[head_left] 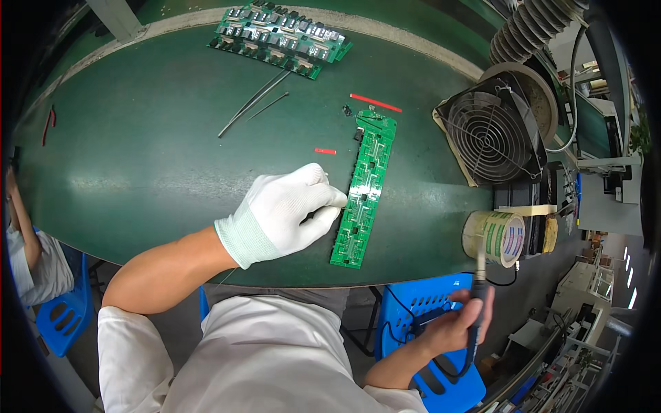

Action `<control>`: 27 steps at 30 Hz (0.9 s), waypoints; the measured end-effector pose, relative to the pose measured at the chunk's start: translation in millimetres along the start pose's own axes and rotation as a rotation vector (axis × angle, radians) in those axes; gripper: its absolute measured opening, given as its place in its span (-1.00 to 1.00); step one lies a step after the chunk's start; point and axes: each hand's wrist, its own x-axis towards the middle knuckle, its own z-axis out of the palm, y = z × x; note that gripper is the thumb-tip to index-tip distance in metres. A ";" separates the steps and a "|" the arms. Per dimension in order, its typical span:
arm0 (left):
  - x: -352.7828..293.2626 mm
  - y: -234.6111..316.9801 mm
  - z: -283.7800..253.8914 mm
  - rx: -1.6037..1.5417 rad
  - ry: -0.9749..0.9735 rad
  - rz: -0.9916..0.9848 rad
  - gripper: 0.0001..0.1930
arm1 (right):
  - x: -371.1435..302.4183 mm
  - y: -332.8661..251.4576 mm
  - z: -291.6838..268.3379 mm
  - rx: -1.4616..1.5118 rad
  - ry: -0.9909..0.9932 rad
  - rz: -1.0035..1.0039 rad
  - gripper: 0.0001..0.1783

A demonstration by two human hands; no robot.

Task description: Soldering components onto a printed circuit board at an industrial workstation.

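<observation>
A long green circuit board (365, 186) with small dark parts lies on the green table, its far end tilted slightly right. My left hand (286, 213), in a white knit glove, is closed in a pinch against the board's left edge. Whatever sits between those fingertips is too small to make out. My bare right hand (460, 323) grips a soldering iron (475, 303) by its dark handle, right of the board and past the table's front edge. The iron's tip end points up beside a roll of tape (506, 237).
A black fan (487, 140) with a wire guard stands at the right, beside a ribbed duct (530, 31). More populated boards (279, 40) lie at the back, near grey cable ties (255, 103). Red strips (375, 102) lie around. A blue chair (441, 378) stands below my right hand; another person sits far left.
</observation>
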 end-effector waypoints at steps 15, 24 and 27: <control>-1.6 -6.8 1.7 0.016 -0.068 0.043 -0.83 | -23.6 -26.6 52.7 -0.096 -0.463 -0.044 -0.70; -0.7 -4.2 0.9 0.064 -0.077 0.033 -0.84 | -23.6 -24.9 57.5 -0.078 -0.453 -0.053 -0.71; 0.3 -4.5 1.4 0.058 -0.062 0.046 -0.84 | -22.2 -32.4 60.4 -0.136 -0.467 -0.093 -0.72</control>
